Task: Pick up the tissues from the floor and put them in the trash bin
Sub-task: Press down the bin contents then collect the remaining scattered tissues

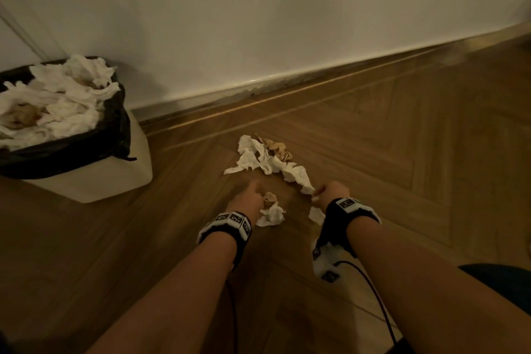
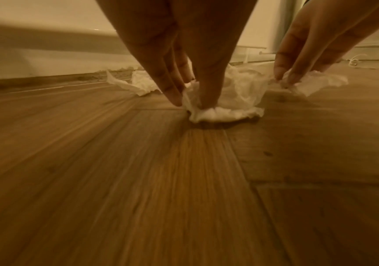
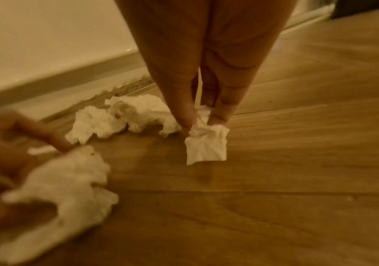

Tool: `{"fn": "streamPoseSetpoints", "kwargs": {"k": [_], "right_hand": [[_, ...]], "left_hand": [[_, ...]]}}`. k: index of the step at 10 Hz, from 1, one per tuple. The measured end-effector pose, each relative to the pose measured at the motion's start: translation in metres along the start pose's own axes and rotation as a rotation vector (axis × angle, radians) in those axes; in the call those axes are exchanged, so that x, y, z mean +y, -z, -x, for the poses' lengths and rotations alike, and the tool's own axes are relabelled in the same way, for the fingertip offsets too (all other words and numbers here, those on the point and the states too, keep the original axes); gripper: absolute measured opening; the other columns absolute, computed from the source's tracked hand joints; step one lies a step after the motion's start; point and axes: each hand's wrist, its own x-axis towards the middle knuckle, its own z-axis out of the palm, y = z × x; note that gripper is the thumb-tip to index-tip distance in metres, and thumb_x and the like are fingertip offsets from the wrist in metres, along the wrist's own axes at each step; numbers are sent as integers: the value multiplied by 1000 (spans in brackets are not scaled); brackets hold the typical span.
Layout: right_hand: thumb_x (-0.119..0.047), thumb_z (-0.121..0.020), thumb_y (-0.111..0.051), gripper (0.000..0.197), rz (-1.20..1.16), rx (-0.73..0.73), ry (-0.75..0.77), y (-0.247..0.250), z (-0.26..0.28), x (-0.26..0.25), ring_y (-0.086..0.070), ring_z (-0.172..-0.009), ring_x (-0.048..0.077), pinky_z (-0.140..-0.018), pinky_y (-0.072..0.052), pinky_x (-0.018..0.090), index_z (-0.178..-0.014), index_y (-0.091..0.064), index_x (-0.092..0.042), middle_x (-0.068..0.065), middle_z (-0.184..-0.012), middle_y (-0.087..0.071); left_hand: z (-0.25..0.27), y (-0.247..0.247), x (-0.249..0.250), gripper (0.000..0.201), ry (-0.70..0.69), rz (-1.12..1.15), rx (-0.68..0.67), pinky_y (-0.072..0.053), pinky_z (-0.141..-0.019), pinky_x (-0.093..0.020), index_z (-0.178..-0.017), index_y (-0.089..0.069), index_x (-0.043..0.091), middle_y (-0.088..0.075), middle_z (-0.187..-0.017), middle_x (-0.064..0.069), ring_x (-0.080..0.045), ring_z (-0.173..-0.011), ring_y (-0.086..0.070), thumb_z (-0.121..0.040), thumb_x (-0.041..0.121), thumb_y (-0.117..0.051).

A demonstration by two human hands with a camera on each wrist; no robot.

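Pinching a crumpled white tissue on the wooden herringbone floor, left hand; right hand pinches a small white tissue scrap. Beyond, loose white tissues. Far left, tissue-filled black-lined white trash bin.

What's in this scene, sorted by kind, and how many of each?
Hands: 2, the left hand and the right hand, each pinching a crumpled white tissue.
White plastic trash bin with black liner: 1.
Heap of loose white tissues on the wooden floor: 1; sheets inseparable.
Total: 6.
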Motion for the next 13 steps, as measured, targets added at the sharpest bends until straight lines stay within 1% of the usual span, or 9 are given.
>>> {"fn": "streamPoseSetpoints", "kwargs": {"k": [3,5,6,8,9,10,11,12,13], "right_hand": [[-16,-89,-61,31,-472,96,-166,9,-2,1,-60,-104,29,-79,-51,34,-119,-56,-16,11,-119,-60],[-9,-87,-62,18,-745,72,-141,17,-6,-12,-61,-90,25,-84,-55,41,-77,-57,-23,11,-108,-62],[-6,-90,-57,24,-801,80,-99,23,0,-24,-57,-75,16,-63,-52,28,-74,-60,-24,8,-108,-62],[5,-90,-49,32,-1052,34,54,34,14,-43,-52,-122,34,-99,-45,39,-119,-60,-5,18,-131,-55],[8,-91,-45,36,-1189,-1,82,42,26,-59,-53,-120,32,-103,-43,40,-123,-58,-2,19,-133,-52],[9,-93,-41,38,-1310,-86,122,48,43,-77,-53,-117,30,-100,-45,37,-128,-53,1,18,-133,-51],[8,-94,-40,37,-1381,-153,211,49,67,-93,-60,-91,21,-67,-54,25,-129,-51,1,15,-110,-59],[6,-95,-42,34,-1471,-202,317,54,88,-115,-59,-82,19,-66,-56,23,-127,-52,1,12,-95,-61],[5,-94,-45,33,-1500,-239,427,59,107,-140,-62,-79,19,-66,-56,24,-125,-52,2,13,-94,-62]], "left_hand": [[-3,16,1,31,29,-278,-133,-42,-98,-36,-122,-54,8,-50,-131,-14,-29,-120,-49,-94,17,-46],[5,6,-15,39,-19,-21,184,-38,-93,-30,-127,-43,14,-42,-135,-12,-26,-118,-48,-90,14,-54],[15,4,-16,45,-2,69,254,-38,-97,-34,-135,-37,8,-33,-140,-18,-33,-122,-44,-91,7,-48],[25,26,-14,33,106,203,239,-38,-98,-34,-124,-53,1,-51,-130,-19,-32,-118,-49,-99,14,-36],[33,37,-15,31,147,398,278,-40,-96,-36,-118,-57,-2,-56,-124,-21,-34,-113,-53,-98,12,-37],[40,48,-19,28,144,624,293,-43,-90,-36,-114,-60,1,-60,-116,-21,-34,-106,-56,-96,14,-42],[49,68,-24,23,99,774,328,-45,-89,-34,-108,-64,12,-63,-109,-13,-28,-99,-59,-94,17,-46],[67,99,-28,27,-52,963,481,-42,-83,-28,-89,-65,24,-64,-94,2,-17,-92,-58,-93,6,-44],[86,137,-33,25,-125,1007,648,-41,-80,-25,-100,-65,15,-61,-92,1,-17,-92,-56,-92,2,-45]]}}
